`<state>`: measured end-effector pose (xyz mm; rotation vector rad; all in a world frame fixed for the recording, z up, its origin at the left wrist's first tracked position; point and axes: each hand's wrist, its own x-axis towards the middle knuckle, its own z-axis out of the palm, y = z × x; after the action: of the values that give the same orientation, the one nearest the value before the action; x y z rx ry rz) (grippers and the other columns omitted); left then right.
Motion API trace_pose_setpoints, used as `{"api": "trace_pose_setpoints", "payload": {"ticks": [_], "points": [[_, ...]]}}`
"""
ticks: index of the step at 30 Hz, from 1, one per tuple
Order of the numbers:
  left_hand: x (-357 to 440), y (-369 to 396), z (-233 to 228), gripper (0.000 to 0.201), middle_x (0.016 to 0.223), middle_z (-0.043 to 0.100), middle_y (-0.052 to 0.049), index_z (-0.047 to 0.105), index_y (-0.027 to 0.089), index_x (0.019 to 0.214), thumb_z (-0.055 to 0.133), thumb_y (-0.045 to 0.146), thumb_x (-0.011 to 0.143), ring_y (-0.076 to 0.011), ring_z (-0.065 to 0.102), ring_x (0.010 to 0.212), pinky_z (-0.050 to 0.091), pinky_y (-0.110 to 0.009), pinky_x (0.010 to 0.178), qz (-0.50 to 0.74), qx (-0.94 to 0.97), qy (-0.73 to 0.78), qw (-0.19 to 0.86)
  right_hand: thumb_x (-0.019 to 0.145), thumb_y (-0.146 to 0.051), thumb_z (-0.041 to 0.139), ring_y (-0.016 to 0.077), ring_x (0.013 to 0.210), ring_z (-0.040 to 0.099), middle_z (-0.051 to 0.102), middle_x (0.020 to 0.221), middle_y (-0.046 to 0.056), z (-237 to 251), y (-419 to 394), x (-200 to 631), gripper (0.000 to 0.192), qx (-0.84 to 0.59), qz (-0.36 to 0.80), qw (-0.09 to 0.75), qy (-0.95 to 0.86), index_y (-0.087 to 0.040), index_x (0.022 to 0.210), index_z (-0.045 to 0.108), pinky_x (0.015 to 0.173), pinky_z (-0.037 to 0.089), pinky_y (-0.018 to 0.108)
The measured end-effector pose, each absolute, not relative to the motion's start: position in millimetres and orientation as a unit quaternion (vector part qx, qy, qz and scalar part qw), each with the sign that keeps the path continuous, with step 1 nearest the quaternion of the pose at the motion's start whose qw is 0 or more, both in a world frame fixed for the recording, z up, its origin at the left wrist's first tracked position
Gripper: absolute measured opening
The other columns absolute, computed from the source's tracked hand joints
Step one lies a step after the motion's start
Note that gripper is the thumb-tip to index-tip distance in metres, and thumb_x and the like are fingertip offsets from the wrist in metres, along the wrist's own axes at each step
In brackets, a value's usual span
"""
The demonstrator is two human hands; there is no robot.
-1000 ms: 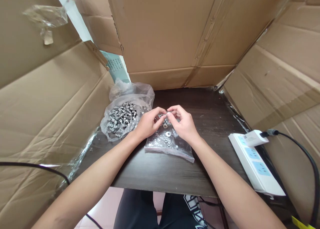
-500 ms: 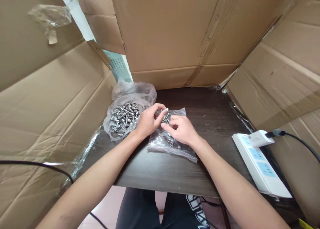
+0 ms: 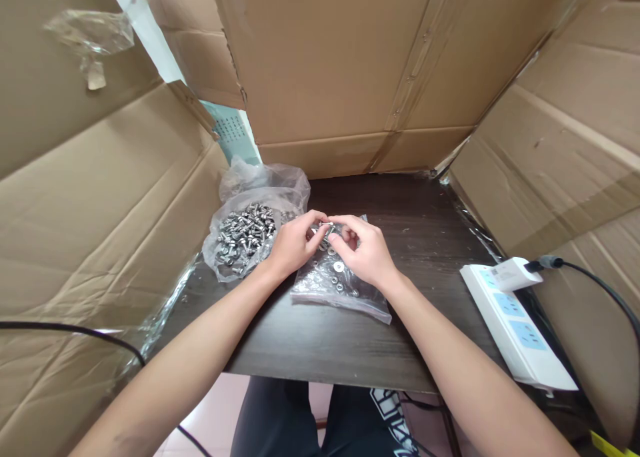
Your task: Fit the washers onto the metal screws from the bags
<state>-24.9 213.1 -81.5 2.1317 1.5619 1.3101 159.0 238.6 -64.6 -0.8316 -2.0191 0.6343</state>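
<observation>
My left hand [image 3: 293, 245] pinches a small silver screw [image 3: 326, 227] by thumb and fingertips above a flat clear bag of washers [image 3: 340, 284] on the dark table [image 3: 400, 244]. My right hand [image 3: 367, 250] meets it at the screw's tip, fingers pinched together; whether a washer sits between them is too small to tell. A crumpled clear bag of silver screws [image 3: 245, 234] lies open just left of my left hand.
Cardboard panels [image 3: 340, 64] wall the table at the back, left and right. A white power strip [image 3: 515, 324] with a plugged adapter and black cable lies at the right edge. Another black cable [image 3: 75, 330] crosses the left cardboard. My dark-clad legs [image 3: 320, 417] show below the table's front edge.
My right hand dipped onto the washer bag half a second ago, then rose back to meet my left hand at the screw. My left hand has kept holding the screw.
</observation>
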Motion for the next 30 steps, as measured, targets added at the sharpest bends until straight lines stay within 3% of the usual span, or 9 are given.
{"api": "trace_pose_setpoints", "payload": {"ticks": [4,10,13,16,18,20,23,30], "points": [[-25.5,214.5,-82.3,0.014,0.096,0.074,0.0,0.066,0.02,0.107,0.061,0.031,0.099,-0.0088,0.063,0.062,0.049,-0.021,0.067,0.45,0.707,0.535,0.106,0.091,-0.026,0.061,0.013,0.061,0.049,0.052,0.068,-0.001,-62.9,236.5,158.4,0.014,-0.313,0.245,0.44,-0.806,-0.02,0.089,0.073,0.063,0.042,0.028],[-24.2,212.4,-80.2,0.014,0.094,0.074,0.0,0.067,0.02,0.107,0.061,0.03,0.099,-0.0101,0.064,0.064,0.05,-0.022,0.069,0.443,0.726,0.517,0.094,0.089,-0.026,0.06,0.0136,0.06,0.05,0.052,0.068,-0.003,-65.4,239.5,159.2,0.022,-0.359,0.259,0.432,-0.786,-0.019,0.108,0.069,0.062,0.042,0.028],[-24.0,211.8,-79.8,0.014,0.093,0.074,-0.001,0.067,0.02,0.106,0.062,0.031,0.099,-0.0101,0.063,0.063,0.05,-0.022,0.069,0.443,0.725,0.518,0.093,0.089,-0.031,0.06,0.0141,0.061,0.05,0.053,0.066,-0.002,-67.2,241.4,159.0,0.015,-0.393,0.24,0.387,-0.799,-0.021,0.081,0.067,0.062,0.038,0.029],[-24.0,212.2,-79.9,0.014,0.095,0.074,-0.001,0.067,0.02,0.106,0.061,0.031,0.099,-0.0095,0.062,0.062,0.05,-0.022,0.068,0.448,0.719,0.522,0.098,0.09,-0.037,0.06,0.0141,0.059,0.048,0.052,0.062,0.0,-67.8,241.8,158.1,0.038,-0.415,0.218,0.342,-0.815,-0.021,0.056,0.051,0.061,0.033,0.03],[-24.2,212.4,-80.2,0.015,0.094,0.074,-0.001,0.067,0.02,0.106,0.061,0.031,0.099,-0.0099,0.063,0.062,0.051,-0.023,0.069,0.446,0.719,0.523,0.102,0.089,-0.038,0.061,0.0146,0.06,0.048,0.053,0.062,0.0,-67.4,241.6,157.7,0.033,-0.422,0.22,0.342,-0.81,-0.021,0.061,0.056,0.061,0.034,0.03],[-24.5,212.3,-80.5,0.015,0.094,0.074,-0.001,0.067,0.02,0.106,0.061,0.031,0.099,-0.0108,0.064,0.064,0.051,-0.023,0.069,0.442,0.725,0.518,0.106,0.089,-0.039,0.063,0.0153,0.061,0.051,0.055,0.066,-0.001,-66.5,241.4,157.7,0.019,-0.427,0.24,0.361,-0.793,-0.022,0.079,0.065,0.062,0.036,0.029],[-24.9,211.3,-80.8,0.016,0.096,0.075,-0.002,0.067,0.02,0.107,0.059,0.031,0.1,-0.0116,0.065,0.065,0.052,-0.024,0.069,0.43,0.74,0.506,0.109,0.092,-0.04,0.059,0.0156,0.063,0.053,0.059,0.071,-0.001,-65.0,241.4,157.9,0.02,-0.415,0.294,0.381,-0.772,-0.022,0.096,0.065,0.064,0.039,0.029],[-24.9,209.9,-80.3,0.018,0.098,0.075,-0.001,0.066,0.021,0.111,0.057,0.032,0.101,-0.0116,0.065,0.065,0.053,-0.024,0.067,0.404,0.764,0.49,0.116,0.098,-0.035,0.047,0.0155,0.066,0.053,0.06,0.071,0.0,-65.7,243.1,156.2,0.028,-0.379,0.32,0.376,-0.783,-0.021,0.075,0.055,0.065,0.039,0.028]]}}
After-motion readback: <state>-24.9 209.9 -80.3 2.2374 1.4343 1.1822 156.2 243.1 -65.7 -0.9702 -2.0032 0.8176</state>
